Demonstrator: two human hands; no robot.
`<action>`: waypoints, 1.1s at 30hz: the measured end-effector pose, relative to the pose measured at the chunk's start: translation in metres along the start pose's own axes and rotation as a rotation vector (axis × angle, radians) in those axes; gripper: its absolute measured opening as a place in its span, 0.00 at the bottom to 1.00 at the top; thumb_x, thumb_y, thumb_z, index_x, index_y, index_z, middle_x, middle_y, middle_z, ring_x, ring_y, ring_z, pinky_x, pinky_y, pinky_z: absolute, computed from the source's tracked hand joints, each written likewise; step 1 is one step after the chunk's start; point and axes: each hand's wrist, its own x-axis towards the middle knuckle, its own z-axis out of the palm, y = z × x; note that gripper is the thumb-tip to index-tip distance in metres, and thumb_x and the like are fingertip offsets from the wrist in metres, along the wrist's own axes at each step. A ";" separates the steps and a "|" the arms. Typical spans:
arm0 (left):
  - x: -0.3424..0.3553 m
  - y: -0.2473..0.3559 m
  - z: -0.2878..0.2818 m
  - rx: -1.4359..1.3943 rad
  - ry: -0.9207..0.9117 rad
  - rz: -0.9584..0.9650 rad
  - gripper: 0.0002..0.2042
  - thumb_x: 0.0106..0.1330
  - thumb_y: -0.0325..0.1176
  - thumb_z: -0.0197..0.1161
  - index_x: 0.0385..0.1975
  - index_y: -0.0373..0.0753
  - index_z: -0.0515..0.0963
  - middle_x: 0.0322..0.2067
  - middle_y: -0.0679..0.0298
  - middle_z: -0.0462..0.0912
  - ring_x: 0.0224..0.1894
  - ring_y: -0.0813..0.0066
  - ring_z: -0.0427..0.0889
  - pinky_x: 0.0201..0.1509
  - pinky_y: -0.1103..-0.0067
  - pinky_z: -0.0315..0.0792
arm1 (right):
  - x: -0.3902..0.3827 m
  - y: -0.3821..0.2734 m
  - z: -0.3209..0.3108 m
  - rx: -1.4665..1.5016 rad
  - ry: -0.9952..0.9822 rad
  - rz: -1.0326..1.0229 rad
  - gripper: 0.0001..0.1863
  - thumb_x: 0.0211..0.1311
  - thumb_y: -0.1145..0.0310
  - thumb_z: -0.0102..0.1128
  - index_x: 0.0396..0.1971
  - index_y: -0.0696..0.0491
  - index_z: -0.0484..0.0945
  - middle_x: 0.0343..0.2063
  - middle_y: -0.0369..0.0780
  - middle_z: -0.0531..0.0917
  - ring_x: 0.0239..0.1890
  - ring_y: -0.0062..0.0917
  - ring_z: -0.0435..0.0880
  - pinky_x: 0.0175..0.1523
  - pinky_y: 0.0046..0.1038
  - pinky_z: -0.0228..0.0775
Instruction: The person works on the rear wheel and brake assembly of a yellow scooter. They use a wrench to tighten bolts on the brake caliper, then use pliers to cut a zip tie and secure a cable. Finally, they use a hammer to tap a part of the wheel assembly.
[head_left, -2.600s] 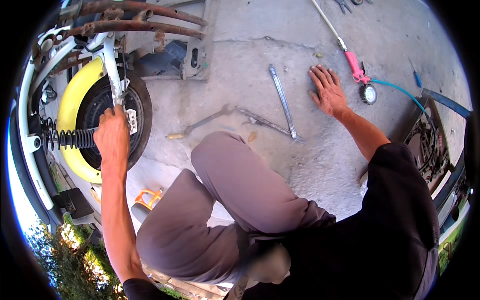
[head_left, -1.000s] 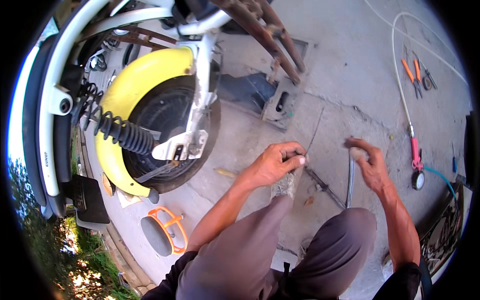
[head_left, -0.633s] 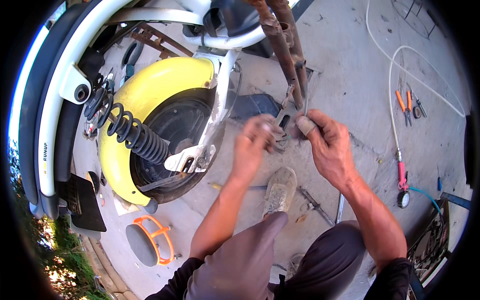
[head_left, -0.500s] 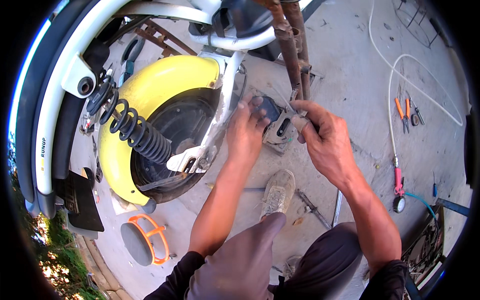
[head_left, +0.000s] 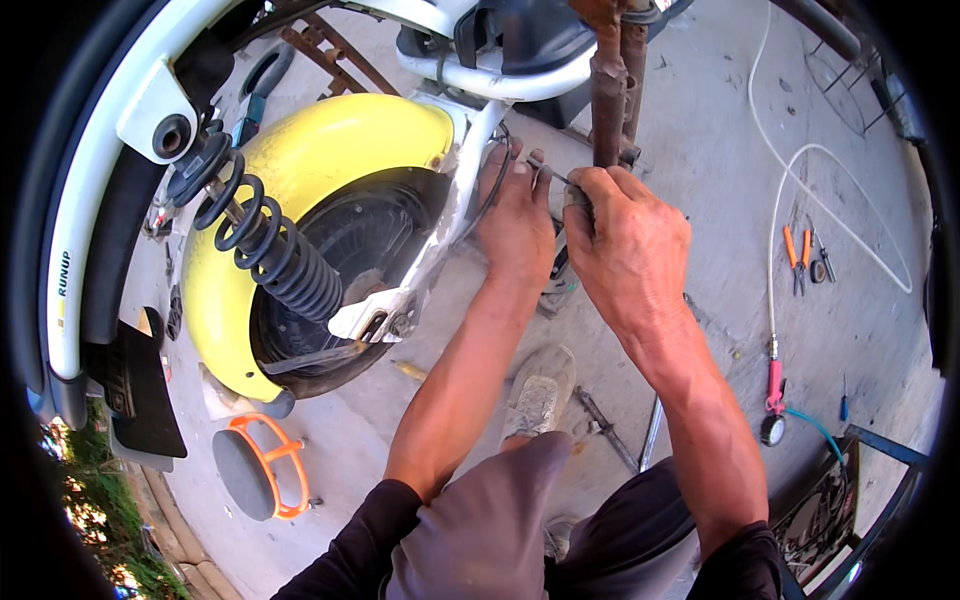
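Observation:
My left hand (head_left: 517, 215) is raised beside the white swingarm (head_left: 462, 195), its fingers bent around one end of a thin, dark, wire-like piece (head_left: 550, 170). The other end runs into the closed fingers of my right hand (head_left: 635, 240), just below the rusty metal post (head_left: 608, 105). Whether that piece is a cable or a slim rod, I cannot tell. A black cable (head_left: 487, 208) hangs from the swingarm right beside my left fingers. Under my hands the bracketed metal part (head_left: 558, 262) is mostly hidden.
The yellow fender (head_left: 225, 260) over the wheel and a black coil-spring shock (head_left: 270, 240) stand at left. An orange-framed stool (head_left: 245, 472) is at lower left. Orange-handled pliers (head_left: 798, 260), a pressure gauge (head_left: 772, 430) on a hose and a metal rod (head_left: 606, 428) lie on the floor.
Both hands have moved up toward the rusty post and closer together. The left fingers, spread and blurred before, are now bent at the thin piece. The view has shifted slightly.

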 end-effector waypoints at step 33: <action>0.038 -0.003 -0.020 -0.546 -0.096 -0.202 0.04 0.77 0.33 0.62 0.41 0.41 0.79 0.33 0.67 0.79 0.35 0.77 0.77 0.42 0.79 0.76 | 0.042 -0.021 0.017 -0.091 -0.047 -0.063 0.07 0.63 0.66 0.68 0.36 0.53 0.81 0.39 0.42 0.85 0.34 0.44 0.89 0.37 0.45 0.82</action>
